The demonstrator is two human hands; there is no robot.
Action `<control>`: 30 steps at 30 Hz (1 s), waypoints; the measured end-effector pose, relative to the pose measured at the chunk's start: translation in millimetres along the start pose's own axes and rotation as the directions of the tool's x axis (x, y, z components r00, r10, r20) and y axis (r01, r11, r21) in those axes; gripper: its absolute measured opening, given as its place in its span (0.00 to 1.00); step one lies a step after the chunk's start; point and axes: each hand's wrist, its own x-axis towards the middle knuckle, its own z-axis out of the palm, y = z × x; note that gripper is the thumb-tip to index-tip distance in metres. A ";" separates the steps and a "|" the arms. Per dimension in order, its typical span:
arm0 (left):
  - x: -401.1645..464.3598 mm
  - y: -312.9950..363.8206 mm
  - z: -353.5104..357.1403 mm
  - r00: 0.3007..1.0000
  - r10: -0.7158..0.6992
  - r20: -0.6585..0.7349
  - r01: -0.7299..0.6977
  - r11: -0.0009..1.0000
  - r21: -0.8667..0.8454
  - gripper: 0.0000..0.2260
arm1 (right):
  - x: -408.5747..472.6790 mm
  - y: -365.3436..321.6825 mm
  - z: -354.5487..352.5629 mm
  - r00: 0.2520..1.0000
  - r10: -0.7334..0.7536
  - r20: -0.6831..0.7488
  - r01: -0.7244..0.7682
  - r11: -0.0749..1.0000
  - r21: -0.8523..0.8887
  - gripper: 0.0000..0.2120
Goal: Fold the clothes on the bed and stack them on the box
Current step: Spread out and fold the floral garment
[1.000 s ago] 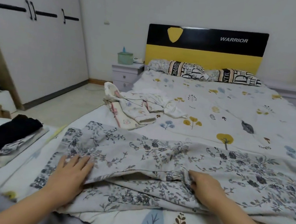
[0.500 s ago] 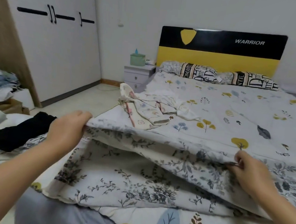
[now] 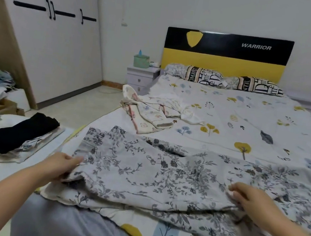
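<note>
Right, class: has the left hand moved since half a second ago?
Yes. The left hand has dropped from level with the cream garment down toward the near edge of the bed, gripping the floral cloth.

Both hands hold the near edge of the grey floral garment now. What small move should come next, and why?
Probably let go and smooth the top layer flat. The left hand and right hand pinch the floral garment, which already lies doubled on the bed, but it shows wrinkles.
</note>
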 end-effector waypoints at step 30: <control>76.7 42.3 14.9 0.877 0.474 -0.081 -0.269 0.624 0.733 0.24 | 78.6 20.4 13.3 0.966 0.002 -0.257 -0.103 0.919 -0.380 0.23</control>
